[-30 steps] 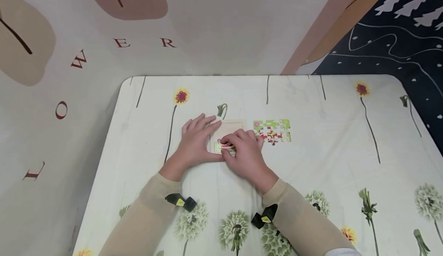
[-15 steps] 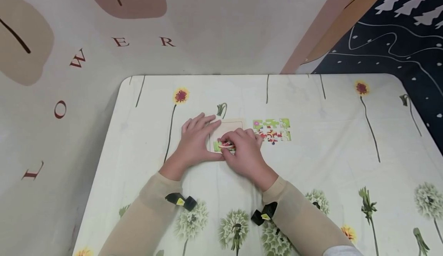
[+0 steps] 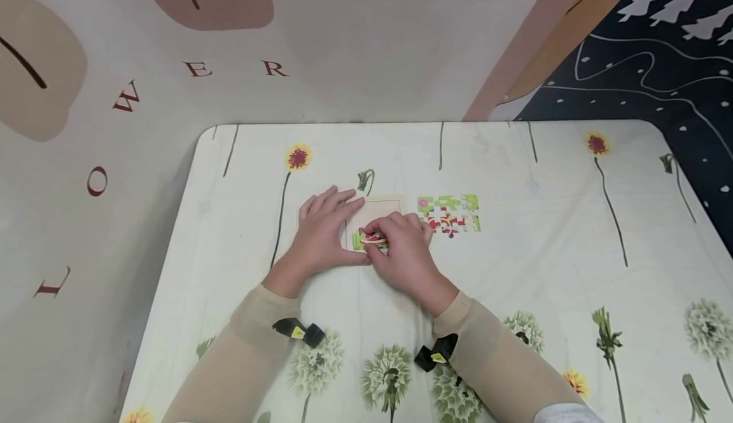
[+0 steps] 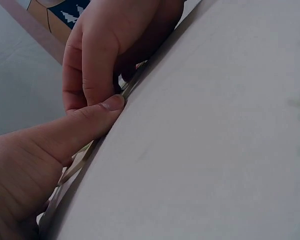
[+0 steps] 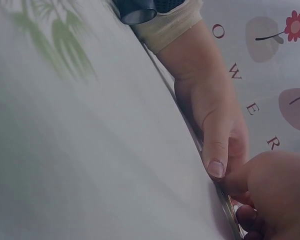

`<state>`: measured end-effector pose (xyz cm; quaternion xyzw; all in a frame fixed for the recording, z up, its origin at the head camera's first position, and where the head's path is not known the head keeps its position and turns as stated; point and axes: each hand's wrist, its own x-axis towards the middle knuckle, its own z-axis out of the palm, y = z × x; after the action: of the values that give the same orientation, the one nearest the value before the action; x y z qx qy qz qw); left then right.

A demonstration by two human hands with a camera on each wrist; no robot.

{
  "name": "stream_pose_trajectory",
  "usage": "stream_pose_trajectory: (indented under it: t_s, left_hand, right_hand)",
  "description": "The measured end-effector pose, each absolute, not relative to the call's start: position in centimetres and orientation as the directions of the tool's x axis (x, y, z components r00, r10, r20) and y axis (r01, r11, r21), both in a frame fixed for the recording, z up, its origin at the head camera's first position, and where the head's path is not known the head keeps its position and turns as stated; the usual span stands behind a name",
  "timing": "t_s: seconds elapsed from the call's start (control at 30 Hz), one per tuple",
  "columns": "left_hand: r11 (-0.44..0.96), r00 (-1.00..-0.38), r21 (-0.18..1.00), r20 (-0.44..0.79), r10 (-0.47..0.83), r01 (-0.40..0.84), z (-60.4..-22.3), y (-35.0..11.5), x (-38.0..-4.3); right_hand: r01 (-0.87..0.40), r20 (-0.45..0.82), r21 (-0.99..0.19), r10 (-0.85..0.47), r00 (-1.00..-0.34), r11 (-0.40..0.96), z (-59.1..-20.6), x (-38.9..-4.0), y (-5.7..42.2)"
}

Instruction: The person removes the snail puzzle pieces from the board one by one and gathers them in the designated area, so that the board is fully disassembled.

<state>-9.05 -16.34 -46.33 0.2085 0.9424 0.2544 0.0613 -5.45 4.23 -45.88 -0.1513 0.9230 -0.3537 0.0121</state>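
Observation:
A small light-coloured puzzle board [image 3: 382,208] with a thin outline lies on the table, its upper part bare. My left hand [image 3: 324,233] is spread along the board's left side, thumb straight at the near edge. In the left wrist view that thumb [image 4: 97,112] presses at the board's edge. Over the lower part of the board, my right hand [image 3: 408,252] pinches a red-and-white puzzle piece [image 3: 375,240] between thumb and forefinger. Green printed pieces [image 3: 357,241] lie in the board's lower left corner; the right hand hides the lower right.
Several loose puzzle pieces [image 3: 448,203], green and red, lie grouped right of the board, partly behind the right hand's fingers. A flower-printed white cloth [image 3: 550,219] covers the table. A wall [image 3: 366,92] stands directly behind the far edge.
Both hands stay nearly in place at the board. The right hand's pinched piece shifts only slightly; the whole head view drifts a little.

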Motion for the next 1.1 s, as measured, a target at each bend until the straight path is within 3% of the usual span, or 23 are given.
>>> stream_pose_trajectory:
  t_s: [0.43, 0.9, 1.1]
  left_hand:
    - [0.777, -0.902, 0.519, -0.027, 0.43, 0.355, -46.2, -16.4, -9.1]
    - [0.774, -0.904, 0.516, -0.002, 0.428, 0.366, -46.4, -16.5, -9.0]
    - [0.779, -0.901, 0.51, -0.017, 0.433, 0.365, -46.5, -16.5, -9.1]
  right_hand:
    - [-0.258, 0.084, -0.705, -0.283, -0.955, 0.661, -45.6, -5.6, 4.4]
    - [-0.41, 0.29, -0.698, -0.291, -0.912, 0.587, -46.6, -5.1, 4.4]
    - [-0.418, 0.332, -0.745, -0.254, -0.908, 0.52, -46.9, -5.3, 4.5]
